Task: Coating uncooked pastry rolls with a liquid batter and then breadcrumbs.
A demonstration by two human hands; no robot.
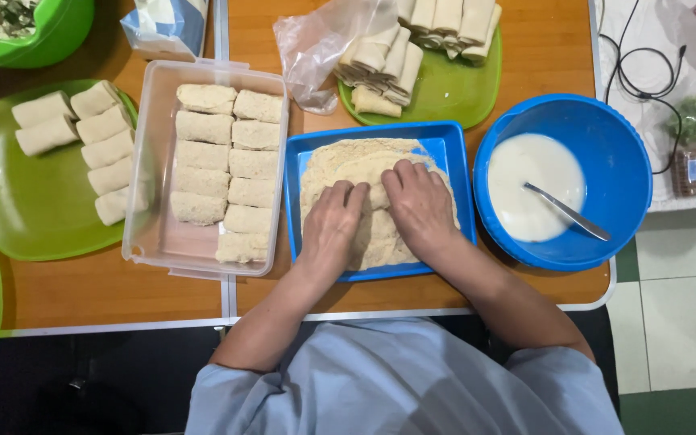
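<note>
A blue square tray (454, 145) filled with pale breadcrumbs sits at the table's front middle. My left hand (332, 227) and my right hand (420, 208) both press down side by side on a crumb-covered roll (374, 193) in the tray, fingers curled over it. Most of the roll is hidden under my hands. To the left stands a clear plastic box (145, 201) holding two rows of breaded rolls (227, 173).
A blue bowl (606, 129) of white batter with a spoon (567, 211) stands right. A green plate (453, 93) of uncoated rolls and a plastic bag (316, 48) lie behind the tray. Another green plate (34, 209) with rolls is far left. Cables (646, 64) lie at top right.
</note>
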